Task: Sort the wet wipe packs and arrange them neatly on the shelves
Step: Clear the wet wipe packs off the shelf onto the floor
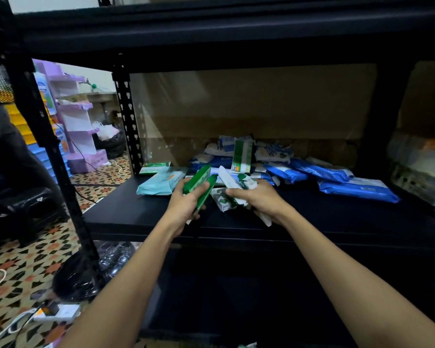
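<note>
Both my arms reach over the shelf: my left hand grips two green packs, my right hand clutches white-and-green packs, count unclear. Behind lies the mixed pile.

Both of my bare forearms reach forward from the bottom of the view, angling inward so the hands sit close together, just apart, near the middle. My left hand shows its back to the camera, wrist straight, thumb on top and fingers wrapped around green wet wipe packs held on edge. My right hand is also back-up, wrist bent slightly inward, fingers curled down and gripping white and green wet wipe packs. Neither sleeve is visible; the arms are bare to the frame edge.
</note>
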